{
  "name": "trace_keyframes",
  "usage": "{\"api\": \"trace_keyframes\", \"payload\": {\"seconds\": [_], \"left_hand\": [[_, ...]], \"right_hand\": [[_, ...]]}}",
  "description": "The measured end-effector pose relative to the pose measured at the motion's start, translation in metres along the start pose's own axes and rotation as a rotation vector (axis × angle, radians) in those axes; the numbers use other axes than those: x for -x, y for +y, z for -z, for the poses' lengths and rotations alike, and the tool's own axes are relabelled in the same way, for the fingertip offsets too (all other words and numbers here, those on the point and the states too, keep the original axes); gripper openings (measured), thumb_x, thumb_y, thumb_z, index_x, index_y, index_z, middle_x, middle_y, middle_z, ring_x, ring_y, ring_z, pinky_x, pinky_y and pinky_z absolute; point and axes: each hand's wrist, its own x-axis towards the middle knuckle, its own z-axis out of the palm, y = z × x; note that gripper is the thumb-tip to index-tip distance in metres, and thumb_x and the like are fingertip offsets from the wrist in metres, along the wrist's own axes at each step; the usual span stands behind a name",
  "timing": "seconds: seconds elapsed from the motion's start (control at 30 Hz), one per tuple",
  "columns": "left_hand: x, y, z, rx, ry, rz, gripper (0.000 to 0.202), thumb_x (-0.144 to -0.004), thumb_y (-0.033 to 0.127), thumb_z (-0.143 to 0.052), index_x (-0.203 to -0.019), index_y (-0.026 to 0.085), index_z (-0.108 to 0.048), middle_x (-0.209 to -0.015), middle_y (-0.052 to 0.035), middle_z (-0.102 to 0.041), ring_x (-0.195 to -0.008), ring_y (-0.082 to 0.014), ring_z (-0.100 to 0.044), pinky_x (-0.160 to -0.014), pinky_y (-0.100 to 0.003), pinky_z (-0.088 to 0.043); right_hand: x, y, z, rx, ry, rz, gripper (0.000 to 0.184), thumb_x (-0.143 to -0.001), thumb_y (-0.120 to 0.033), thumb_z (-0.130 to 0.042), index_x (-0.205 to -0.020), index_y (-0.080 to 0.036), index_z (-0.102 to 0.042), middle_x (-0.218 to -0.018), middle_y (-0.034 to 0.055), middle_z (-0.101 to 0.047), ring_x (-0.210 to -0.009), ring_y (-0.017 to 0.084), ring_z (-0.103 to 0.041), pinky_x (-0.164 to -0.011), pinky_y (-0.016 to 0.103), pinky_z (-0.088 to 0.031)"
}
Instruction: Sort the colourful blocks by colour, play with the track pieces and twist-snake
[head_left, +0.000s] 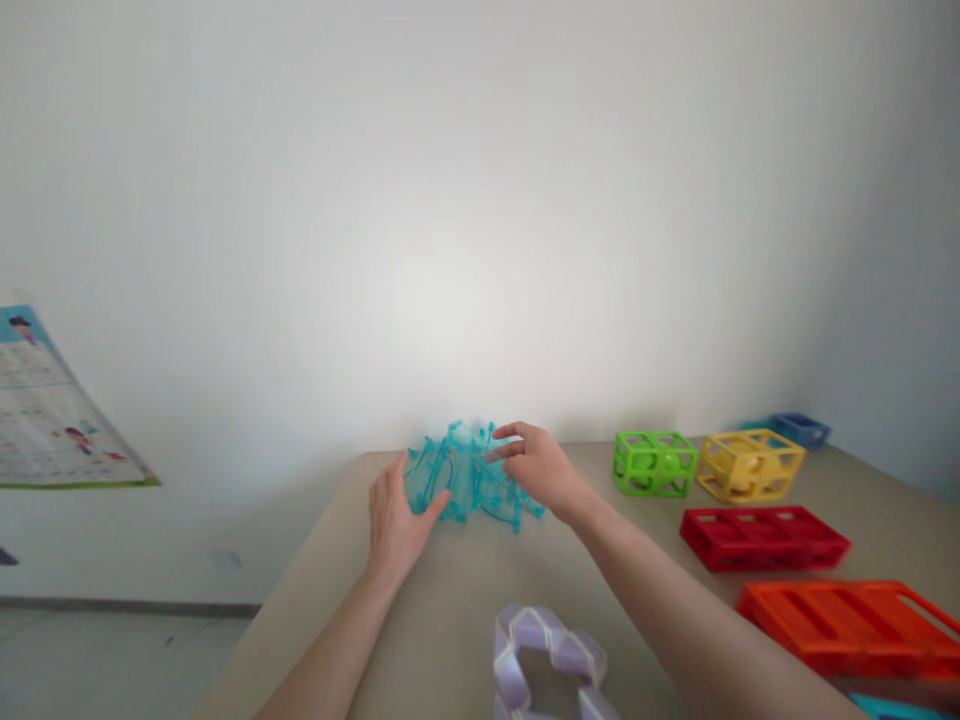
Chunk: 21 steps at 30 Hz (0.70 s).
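A heap of translucent teal plastic frame pieces (469, 475) lies at the far end of the table, close to the wall. My left hand (401, 515) rests against the heap's left side, thumb and fingers apart. Over its right side is my right hand (536, 465), with the fingers bent toward the pieces; whether they pinch one of them is unclear. Nearer to me, between my forearms, lies a purple-and-white folding snake puzzle (525, 640) bent into a loop.
To the right stand a green cube frame (655, 463), a yellow cube frame (750, 465), a red plastic frame (765, 538) and an orange one (855, 625). A blue box (801, 430) sits at the far right corner. A poster (60, 410) hangs on the left wall.
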Motion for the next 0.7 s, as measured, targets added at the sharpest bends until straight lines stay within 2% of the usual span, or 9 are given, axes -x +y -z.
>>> {"api": "trace_keyframes", "payload": {"seconds": [0.07,0.1,0.17,0.23,0.3,0.4,0.57,0.63,0.7], "left_hand": [[0.001,0.01,0.006,-0.088,0.059,-0.127,0.08,-0.074,0.042,-0.072,-0.142,0.015,-0.039,-0.146,-0.021,-0.038,-0.137,-0.0378,-0.033,-0.111,-0.055,-0.028],[0.002,0.014,0.009,-0.119,0.051,-0.202,0.076,-0.074,0.038,-0.073,-0.141,0.018,-0.042,-0.149,-0.0195,-0.034,-0.138,-0.0384,-0.029,-0.112,-0.055,-0.026],[0.003,0.018,0.013,-0.144,-0.007,-0.301,0.053,-0.076,0.027,-0.07,-0.127,0.022,-0.056,-0.142,-0.0153,-0.044,-0.133,-0.0363,-0.038,-0.109,-0.052,-0.03],[0.004,0.017,0.015,-0.139,-0.053,-0.31,0.035,-0.08,0.017,-0.062,-0.114,0.023,-0.062,-0.122,-0.0127,-0.058,-0.118,-0.0321,-0.051,-0.102,-0.049,-0.038],[0.004,0.013,0.016,-0.141,-0.049,-0.272,0.033,-0.083,0.012,-0.055,-0.115,0.021,-0.061,-0.109,-0.0121,-0.062,-0.108,-0.0304,-0.055,-0.095,-0.048,-0.042],[0.002,0.008,0.015,-0.146,-0.026,-0.248,0.038,-0.083,0.01,-0.05,-0.119,0.019,-0.059,-0.109,-0.0133,-0.061,-0.108,-0.0317,-0.054,-0.093,-0.049,-0.043],[0.0,0.004,0.016,-0.131,0.004,-0.213,0.048,-0.081,0.01,-0.049,-0.128,0.019,-0.051,-0.109,-0.0135,-0.06,-0.107,-0.0316,-0.055,-0.089,-0.05,-0.045],[0.0,0.005,0.019,-0.095,0.005,-0.243,0.062,-0.076,0.006,-0.048,-0.137,0.019,-0.043,-0.112,-0.0133,-0.057,-0.108,-0.0302,-0.055,-0.092,-0.049,-0.045],[-0.001,0.005,0.025,-0.044,0.01,-0.309,0.079,-0.068,0.0,-0.046,-0.143,0.02,-0.033,-0.122,-0.0133,-0.051,-0.118,-0.0285,-0.051,-0.1,-0.047,-0.043]], "right_hand": [[0.005,-0.005,-0.004,-0.034,-0.111,0.028,0.054,-0.066,0.001,-0.048,-0.118,-0.012,-0.056,-0.094,0.0071,-0.075,-0.064,0.012,-0.061,-0.055,0.021,-0.045],[0.007,-0.007,-0.006,-0.042,-0.162,0.046,0.052,-0.066,0.001,-0.049,-0.115,-0.012,-0.059,-0.09,0.0059,-0.076,-0.064,0.012,-0.061,-0.055,0.021,-0.045],[0.012,-0.011,-0.009,-0.039,-0.23,0.084,0.05,-0.066,0.0,-0.05,-0.112,-0.013,-0.063,-0.086,0.0038,-0.075,-0.064,0.012,-0.06,-0.055,0.02,-0.045],[0.016,-0.014,-0.012,-0.012,-0.246,0.115,0.046,-0.07,-0.004,-0.052,-0.113,-0.014,-0.064,-0.085,0.0032,-0.075,-0.063,0.012,-0.061,-0.054,0.021,-0.044],[0.021,-0.018,-0.016,0.039,-0.224,0.146,0.039,-0.076,-0.013,-0.057,-0.114,-0.014,-0.065,-0.086,0.0042,-0.074,-0.066,0.014,-0.062,-0.055,0.022,-0.044],[0.028,-0.023,-0.025,0.138,-0.158,0.202,0.034,-0.075,-0.023,-0.064,-0.108,-0.015,-0.069,-0.09,0.0066,-0.074,-0.079,0.02,-0.066,-0.066,0.026,-0.047],[0.036,-0.023,-0.042,0.26,-0.036,0.245,0.024,-0.075,-0.015,-0.062,-0.096,-0.014,-0.072,-0.093,0.0117,-0.073,-0.092,0.026,-0.067,-0.079,0.031,-0.045],[0.035,-0.021,-0.045,0.272,-0.003,0.237,0.024,-0.076,-0.013,-0.06,-0.097,-0.013,-0.072,-0.092,0.0142,-0.074,-0.091,0.028,-0.067,-0.079,0.032,-0.045],[0.033,-0.018,-0.045,0.26,0.019,0.231,0.029,-0.076,-0.012,-0.059,-0.102,-0.011,-0.071,-0.09,0.0149,-0.074,-0.09,0.027,-0.068,-0.077,0.032,-0.045]]}}
